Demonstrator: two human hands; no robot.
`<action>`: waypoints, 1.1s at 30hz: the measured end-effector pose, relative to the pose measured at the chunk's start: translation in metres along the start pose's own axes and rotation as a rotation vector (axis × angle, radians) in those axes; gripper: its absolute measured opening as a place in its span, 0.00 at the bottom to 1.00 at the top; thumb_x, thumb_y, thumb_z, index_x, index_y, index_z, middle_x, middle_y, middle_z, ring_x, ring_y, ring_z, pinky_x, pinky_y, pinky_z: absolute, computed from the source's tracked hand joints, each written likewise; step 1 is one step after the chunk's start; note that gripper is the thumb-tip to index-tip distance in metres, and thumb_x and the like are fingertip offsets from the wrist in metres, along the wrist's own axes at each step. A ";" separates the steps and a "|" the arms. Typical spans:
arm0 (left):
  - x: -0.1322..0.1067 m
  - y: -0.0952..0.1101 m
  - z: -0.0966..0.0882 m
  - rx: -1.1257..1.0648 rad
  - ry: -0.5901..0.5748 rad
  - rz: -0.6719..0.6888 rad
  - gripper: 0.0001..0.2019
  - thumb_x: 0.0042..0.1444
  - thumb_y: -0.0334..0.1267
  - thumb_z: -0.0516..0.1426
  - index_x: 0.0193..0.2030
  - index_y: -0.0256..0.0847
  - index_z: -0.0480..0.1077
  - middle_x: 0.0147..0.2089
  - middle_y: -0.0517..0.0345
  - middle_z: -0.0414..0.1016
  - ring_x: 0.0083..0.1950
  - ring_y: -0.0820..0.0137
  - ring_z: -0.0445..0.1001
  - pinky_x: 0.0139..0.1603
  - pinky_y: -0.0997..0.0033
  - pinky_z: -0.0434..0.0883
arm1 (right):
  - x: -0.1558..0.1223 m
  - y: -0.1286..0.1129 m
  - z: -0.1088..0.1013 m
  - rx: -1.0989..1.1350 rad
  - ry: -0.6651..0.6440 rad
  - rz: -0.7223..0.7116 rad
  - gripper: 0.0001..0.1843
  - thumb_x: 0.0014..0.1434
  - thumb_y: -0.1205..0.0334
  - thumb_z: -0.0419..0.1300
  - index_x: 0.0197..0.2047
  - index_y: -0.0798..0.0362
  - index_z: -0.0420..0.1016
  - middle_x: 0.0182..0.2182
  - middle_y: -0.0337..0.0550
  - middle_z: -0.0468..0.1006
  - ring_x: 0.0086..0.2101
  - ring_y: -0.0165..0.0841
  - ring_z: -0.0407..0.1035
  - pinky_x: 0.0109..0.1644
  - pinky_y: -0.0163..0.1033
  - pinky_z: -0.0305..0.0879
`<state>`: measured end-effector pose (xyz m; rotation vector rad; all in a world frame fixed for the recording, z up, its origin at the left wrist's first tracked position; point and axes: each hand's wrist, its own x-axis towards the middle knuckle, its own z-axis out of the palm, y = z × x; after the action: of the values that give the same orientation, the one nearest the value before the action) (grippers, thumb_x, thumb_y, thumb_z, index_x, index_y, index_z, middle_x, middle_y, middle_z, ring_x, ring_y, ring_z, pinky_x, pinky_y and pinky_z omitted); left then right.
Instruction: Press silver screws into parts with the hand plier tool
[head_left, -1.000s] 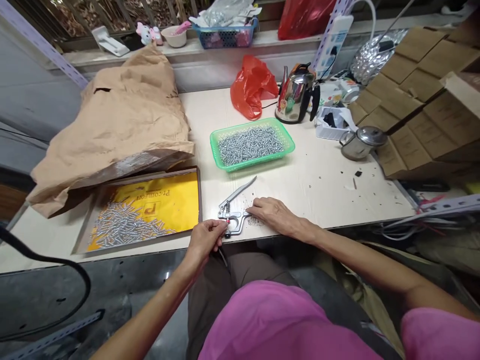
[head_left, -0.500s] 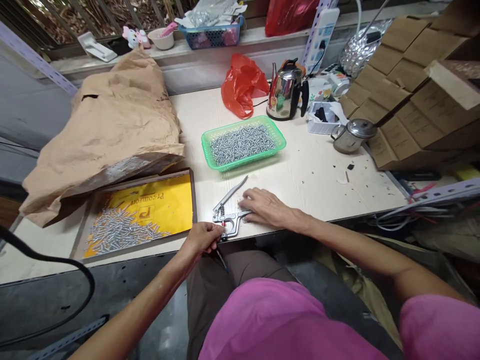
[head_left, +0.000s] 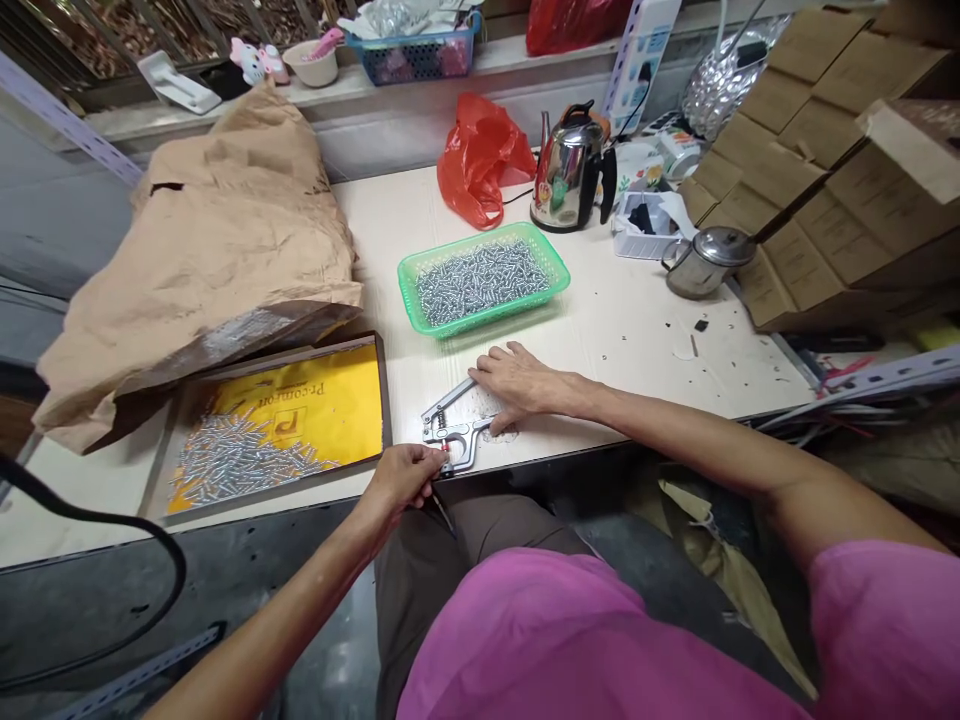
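A pair of silver hand pliers [head_left: 457, 430] with a coil spring lies at the table's front edge, its handles spread to the right. My right hand [head_left: 517, 382] is on the handles, fingers over the end of the upper one and thumb at the lower one. By the jaws, my left hand [head_left: 405, 474] is closed in a pinch. What sits between its fingertips is too small to make out; a thin dark piece shows below them. Small metal pins [head_left: 240, 455] are heaped in a shallow tray [head_left: 380, 390] left of the pliers. Shorter metal pieces [head_left: 480, 285] fill a green basket [head_left: 559, 285] behind.
Brown paper [head_left: 217, 220] covers a bulky shape at the left. Along the back stand a red plastic bag [head_left: 480, 160], a steel kettle [head_left: 568, 170] and a white plastic basket [head_left: 645, 240]. A lidded metal pot [head_left: 709, 265] and stacked cardboard boxes [head_left: 810, 200] are on the right.
My right hand has shifted up so its fingers now cover the end of the upper handle. The pliers' handles look slightly closer together. My left hand stays pinched at the jaws.
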<state>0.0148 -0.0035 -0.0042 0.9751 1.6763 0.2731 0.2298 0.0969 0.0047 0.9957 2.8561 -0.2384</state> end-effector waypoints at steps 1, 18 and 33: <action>-0.001 0.000 0.000 0.007 -0.002 0.002 0.22 0.42 0.58 0.60 0.22 0.40 0.62 0.14 0.68 0.58 0.15 0.79 0.55 0.16 0.78 0.53 | -0.001 -0.001 0.000 -0.001 -0.003 0.006 0.38 0.50 0.35 0.62 0.50 0.61 0.69 0.47 0.57 0.70 0.48 0.48 0.60 0.50 0.50 0.54; 0.024 0.053 0.031 1.069 0.227 0.849 0.28 0.56 0.34 0.58 0.62 0.30 0.58 0.56 0.40 0.69 0.56 0.55 0.65 0.55 0.57 0.67 | -0.021 -0.005 0.008 0.080 0.034 0.062 0.32 0.52 0.47 0.67 0.53 0.60 0.67 0.48 0.55 0.70 0.49 0.44 0.61 0.46 0.44 0.58; 0.038 0.054 0.032 1.051 0.185 0.913 0.10 0.62 0.40 0.54 0.43 0.37 0.72 0.40 0.51 0.71 0.45 0.62 0.67 0.43 0.64 0.67 | -0.031 -0.014 0.013 0.110 0.030 0.113 0.11 0.66 0.62 0.53 0.43 0.60 0.73 0.39 0.51 0.74 0.43 0.38 0.66 0.44 0.40 0.57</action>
<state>0.0663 0.0482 -0.0082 2.5575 1.3825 0.0421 0.2460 0.0645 -0.0017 1.1862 2.8280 -0.3773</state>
